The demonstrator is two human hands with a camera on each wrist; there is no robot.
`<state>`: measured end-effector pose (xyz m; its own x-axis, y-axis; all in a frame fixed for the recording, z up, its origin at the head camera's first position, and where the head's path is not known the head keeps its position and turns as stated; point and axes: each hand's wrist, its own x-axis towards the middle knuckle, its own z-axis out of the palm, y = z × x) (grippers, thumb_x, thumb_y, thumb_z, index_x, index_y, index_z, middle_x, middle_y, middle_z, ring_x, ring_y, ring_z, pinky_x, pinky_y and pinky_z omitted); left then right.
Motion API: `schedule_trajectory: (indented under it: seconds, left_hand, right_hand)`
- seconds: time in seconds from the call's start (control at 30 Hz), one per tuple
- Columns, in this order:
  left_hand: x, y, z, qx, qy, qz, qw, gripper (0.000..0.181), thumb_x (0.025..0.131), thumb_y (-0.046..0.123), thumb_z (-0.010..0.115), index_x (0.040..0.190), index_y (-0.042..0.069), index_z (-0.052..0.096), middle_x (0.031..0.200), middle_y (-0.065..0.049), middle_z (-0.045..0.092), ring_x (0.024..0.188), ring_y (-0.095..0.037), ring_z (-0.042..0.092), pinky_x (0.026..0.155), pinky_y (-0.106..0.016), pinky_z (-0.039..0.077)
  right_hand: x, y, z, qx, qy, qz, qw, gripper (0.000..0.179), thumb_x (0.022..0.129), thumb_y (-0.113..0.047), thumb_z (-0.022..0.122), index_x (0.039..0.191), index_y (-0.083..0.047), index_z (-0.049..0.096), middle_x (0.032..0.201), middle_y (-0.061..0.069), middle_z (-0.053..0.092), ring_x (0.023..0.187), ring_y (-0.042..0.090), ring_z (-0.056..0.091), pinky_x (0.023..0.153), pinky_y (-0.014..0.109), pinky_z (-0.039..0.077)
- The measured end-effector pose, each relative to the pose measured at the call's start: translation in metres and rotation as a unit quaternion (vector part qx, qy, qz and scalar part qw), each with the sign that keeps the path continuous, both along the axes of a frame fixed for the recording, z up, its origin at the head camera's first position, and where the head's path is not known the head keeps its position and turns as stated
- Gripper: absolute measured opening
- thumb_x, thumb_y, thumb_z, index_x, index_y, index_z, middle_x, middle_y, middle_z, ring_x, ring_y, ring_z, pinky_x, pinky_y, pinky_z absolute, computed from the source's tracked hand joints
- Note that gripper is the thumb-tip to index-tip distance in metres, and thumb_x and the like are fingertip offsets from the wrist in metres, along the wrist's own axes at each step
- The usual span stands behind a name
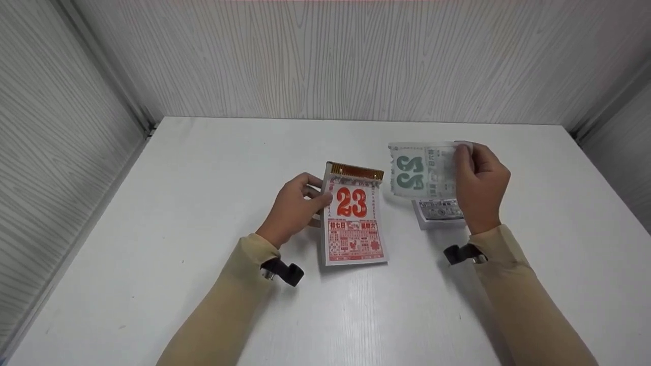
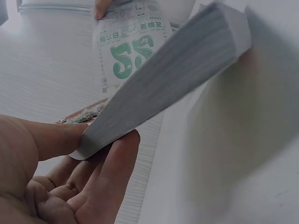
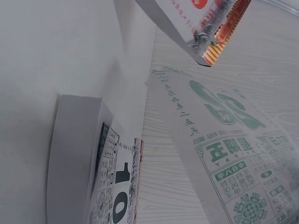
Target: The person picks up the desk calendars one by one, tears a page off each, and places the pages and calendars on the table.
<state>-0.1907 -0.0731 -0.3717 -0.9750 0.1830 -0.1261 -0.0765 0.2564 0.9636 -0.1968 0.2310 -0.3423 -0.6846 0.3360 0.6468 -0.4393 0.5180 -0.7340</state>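
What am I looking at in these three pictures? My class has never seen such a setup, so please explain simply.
There is no machine here, only a person's two bare hands. The wide picture comes from a camera worn on the head, looking forward and down. The other two come from cameras worn on the wrists, each looking at that hand's work. The left hand holds a calendar pad showing a red 23. The right hand pinches a thin loose sheet with a green 22 and a ragged edge. On the white table lies a second calendar pad, partly hidden in the wide picture; the right wrist's picture shows its black 10.
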Motion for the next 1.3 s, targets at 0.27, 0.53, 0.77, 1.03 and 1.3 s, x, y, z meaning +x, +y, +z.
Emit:
schedule_trajectory:
  seconds: [0.27,0.53,0.77,1.03,1.3]
  left_hand:
    - [0.000,-0.011,0.000,-0.072,-0.034,-0.008,0.9967,0.029,0.100,0.019,0.069,0.124,0.008,0.058,0.108,-0.012,0.070,0.087,-0.023,0.074,0.068,-0.034,0.063]
    - [-0.004,-0.031,0.002,-0.167,-0.073,-0.015,0.9832,0.032,0.103,0.021,0.063,0.130,0.005,0.054,0.112,-0.013,0.067,0.090,-0.023,0.073,0.071,-0.032,0.062]
    - [-0.005,-0.046,0.002,-0.265,-0.091,-0.025,0.9596,0.042,0.106,0.024,0.057,0.139,0.000,0.050,0.118,-0.015,0.065,0.088,-0.023,0.070,0.076,-0.033,0.057]
    - [-0.007,-0.066,0.012,-0.328,-0.068,0.000,0.9420,0.047,0.105,0.022,0.057,0.141,-0.007,0.051,0.128,-0.023,0.063,0.100,-0.030,0.066,0.084,-0.042,0.056]
    - [-0.005,-0.080,0.012,-0.404,-0.030,0.022,0.9138,0.037,0.099,0.021,0.067,0.122,-0.008,0.067,0.116,-0.023,0.071,0.096,-0.034,0.067,0.082,-0.049,0.057]
  right_hand:
    - [-0.017,0.013,-0.021,0.016,-0.024,0.024,0.9993,0.026,0.105,-0.016,0.059,0.105,0.002,0.077,0.079,0.010,0.068,0.059,0.006,0.046,0.056,0.017,0.037]
    - [-0.016,0.012,-0.020,0.037,-0.044,0.043,0.9974,0.030,0.106,-0.024,0.058,0.106,-0.001,0.078,0.087,0.009,0.074,0.064,0.009,0.056,0.059,0.018,0.043]
    - [-0.016,0.011,-0.023,0.047,-0.052,0.045,0.9965,0.030,0.106,-0.024,0.058,0.107,-0.002,0.078,0.090,0.009,0.076,0.067,0.007,0.061,0.063,0.017,0.046]
    - [-0.020,0.013,-0.018,0.055,-0.064,0.063,0.9944,0.028,0.106,-0.023,0.059,0.106,-0.001,0.078,0.090,0.009,0.076,0.069,0.008,0.064,0.066,0.017,0.048]
    - [-0.021,0.012,-0.021,0.072,-0.066,0.067,0.9929,0.029,0.106,-0.024,0.059,0.106,-0.001,0.078,0.089,0.010,0.076,0.066,0.007,0.063,0.062,0.015,0.047]
